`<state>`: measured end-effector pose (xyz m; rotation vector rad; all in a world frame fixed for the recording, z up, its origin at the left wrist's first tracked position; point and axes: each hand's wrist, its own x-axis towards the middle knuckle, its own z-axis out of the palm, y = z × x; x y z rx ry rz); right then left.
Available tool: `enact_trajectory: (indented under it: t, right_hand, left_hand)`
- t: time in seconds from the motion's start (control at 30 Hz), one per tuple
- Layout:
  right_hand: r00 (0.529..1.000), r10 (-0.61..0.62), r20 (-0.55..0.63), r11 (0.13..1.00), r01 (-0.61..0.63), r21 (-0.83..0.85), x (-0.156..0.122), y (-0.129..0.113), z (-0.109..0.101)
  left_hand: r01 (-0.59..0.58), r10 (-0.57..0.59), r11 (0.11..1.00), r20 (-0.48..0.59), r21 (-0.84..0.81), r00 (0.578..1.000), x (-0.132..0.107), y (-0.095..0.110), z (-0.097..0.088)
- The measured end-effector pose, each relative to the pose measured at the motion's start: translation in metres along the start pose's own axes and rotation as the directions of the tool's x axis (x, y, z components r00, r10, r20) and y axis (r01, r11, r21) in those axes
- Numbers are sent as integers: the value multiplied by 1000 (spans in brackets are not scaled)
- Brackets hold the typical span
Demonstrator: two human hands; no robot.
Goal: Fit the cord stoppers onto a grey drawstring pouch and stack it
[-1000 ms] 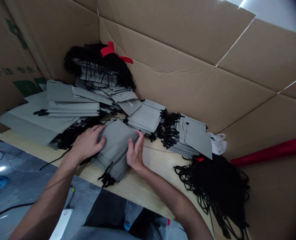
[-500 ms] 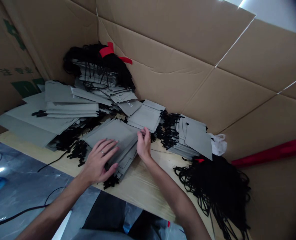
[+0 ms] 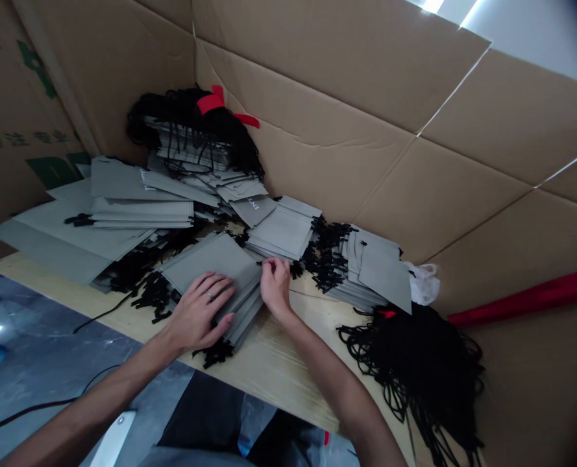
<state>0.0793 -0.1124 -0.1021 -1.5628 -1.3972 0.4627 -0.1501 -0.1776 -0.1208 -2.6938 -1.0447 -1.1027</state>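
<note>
In front of me a stack of flat grey paper bags lies on the wooden tabletop, black cord ends poking out along its edges. My left hand rests on top of this stack, fingers spread, a ring on one of them. At the stack's right corner, my right hand is closed in a pinch, with a short black cord end showing at its fingertips. Just behind lies a smaller pile of grey bags, near the right hand but apart from it.
Larger grey bags are heaped at left, below a black cord bundle with a red strip. Toward the right lie another grey pile, a white plastic bag and loose black cords. Cardboard walls enclose the back.
My right hand has drawn slightly nearer along the stack's corner, and its fingers have closed into a pinch. The left hand stays on the stack, nearly unmoved.
</note>
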Motion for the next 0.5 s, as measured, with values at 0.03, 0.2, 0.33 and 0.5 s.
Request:
enact_trajectory:
  t: [0.03, 0.2, 0.33, 0.5]
  right_hand:
    - [1000, -5, -9, 1000, 5, 3, -2, -1, 1]
    - [995, -36, -92, 998, 41, 45, -7, -4, 3]
    - [985, -73, -154, 995, 83, 57, -3, -8, -1]
    - [976, -187, -112, 982, 186, -19, 24, -21, -20]
  left_hand:
    - [-2, 3, 1000, 2, -12, 1000, 0, 0, 0]
    - [-34, 29, 995, -55, -93, 998, 13, 10, -14]
    - [-55, 18, 985, -217, -164, 976, 44, 35, -45]
    - [163, -208, 975, -354, -153, 912, 87, 51, -89]
